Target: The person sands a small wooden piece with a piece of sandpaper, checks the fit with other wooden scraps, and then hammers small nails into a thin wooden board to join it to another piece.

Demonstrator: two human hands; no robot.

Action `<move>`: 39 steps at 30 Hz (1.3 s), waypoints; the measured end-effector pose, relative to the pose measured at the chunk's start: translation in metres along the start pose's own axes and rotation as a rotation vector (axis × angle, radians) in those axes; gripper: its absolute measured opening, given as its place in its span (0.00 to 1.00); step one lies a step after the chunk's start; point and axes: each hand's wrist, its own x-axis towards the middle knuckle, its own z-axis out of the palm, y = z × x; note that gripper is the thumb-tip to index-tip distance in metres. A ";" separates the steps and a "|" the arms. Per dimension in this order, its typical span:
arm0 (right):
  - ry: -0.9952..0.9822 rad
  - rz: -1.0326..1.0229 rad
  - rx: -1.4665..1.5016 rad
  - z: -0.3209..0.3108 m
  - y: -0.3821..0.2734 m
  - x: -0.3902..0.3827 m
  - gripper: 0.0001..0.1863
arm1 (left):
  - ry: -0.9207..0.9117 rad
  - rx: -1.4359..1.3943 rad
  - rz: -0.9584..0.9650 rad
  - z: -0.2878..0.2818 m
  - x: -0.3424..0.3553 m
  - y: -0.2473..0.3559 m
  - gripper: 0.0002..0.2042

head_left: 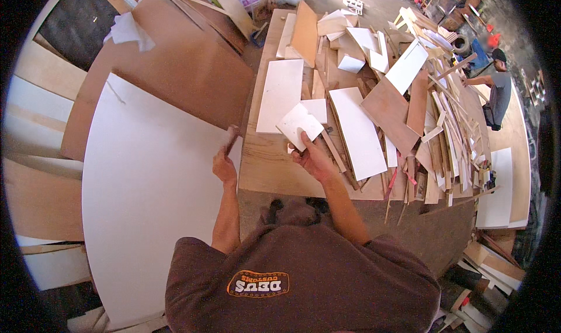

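Over the worktable (pixel 263 172), a white offcut (pixel 298 121) extends forward-left from the pinching fingers of the right hand (pixel 316 162) — the nearer one — while the left hand (pixel 224 167) grips a forward-pointing brown strip (pixel 232 137).

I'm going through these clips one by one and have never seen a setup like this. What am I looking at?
No machine here: these are a person's own bare hands. The single picture comes from a fisheye camera worn on the head, looking down, so straight edges bend near the rim. The left hand holds a narrow brownish piece, too small to identify. The right hand grips a small white board above the wooden table. On that table lie larger white boards, brown boards and thin wooden strips. A big white panel stands at the left; another person is at the far right.
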 end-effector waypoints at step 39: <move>0.080 -0.511 -0.648 -0.238 -0.186 -0.069 0.21 | -0.439 -0.658 0.742 -0.006 -0.120 0.458 0.54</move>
